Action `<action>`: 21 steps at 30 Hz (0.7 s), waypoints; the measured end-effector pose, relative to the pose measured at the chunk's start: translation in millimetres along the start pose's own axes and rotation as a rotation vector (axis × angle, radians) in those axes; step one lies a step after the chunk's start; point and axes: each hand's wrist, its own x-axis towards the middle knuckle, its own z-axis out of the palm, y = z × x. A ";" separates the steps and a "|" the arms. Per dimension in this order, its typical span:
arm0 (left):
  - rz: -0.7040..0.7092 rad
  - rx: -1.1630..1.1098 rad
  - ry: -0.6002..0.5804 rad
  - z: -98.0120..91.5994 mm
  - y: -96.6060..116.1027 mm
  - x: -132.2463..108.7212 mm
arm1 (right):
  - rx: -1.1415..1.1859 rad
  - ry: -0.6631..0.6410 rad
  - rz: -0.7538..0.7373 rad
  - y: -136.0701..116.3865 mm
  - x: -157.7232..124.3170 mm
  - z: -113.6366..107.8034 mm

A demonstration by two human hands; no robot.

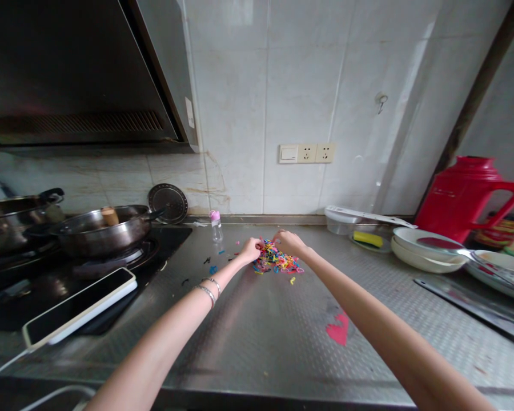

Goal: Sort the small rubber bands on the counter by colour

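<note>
A loose heap of small, many-coloured rubber bands (279, 261) lies on the steel counter, with a few strays around it. My left hand (251, 250), with two silver bangles (209, 289) on its wrist, is at the heap's left edge, fingers drawn together. At the heap's back edge my right hand (288, 242) is closed too, its fingertips bent down and mostly hidden. Whatever either hand pinches is too small to make out. Left of the heap, a small clear bottle with a pink top (216, 227) stands upright near the wall.
On the left are a stove with a steel pan (98, 234) and a corded phone (81, 305). To the right are a plastic tub (340, 222), yellow sponge (367, 238), stacked bowls (426, 260), a knife (475, 308) and red thermos (458, 200). A red heart (337, 330) lies in front.
</note>
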 end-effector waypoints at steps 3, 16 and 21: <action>-0.010 0.050 0.021 2.1 0.4 -4.3 | -0.002 -0.025 -0.018 -2.1 -4.5 2.6; 0.020 0.082 0.068 -9.4 12.8 -16.3 | 0.004 -0.055 0.010 -12.3 -10.0 2.5; -0.002 0.112 0.128 -66.9 -2.2 -20.7 | 0.092 -0.025 -0.065 -23.3 -5.4 5.6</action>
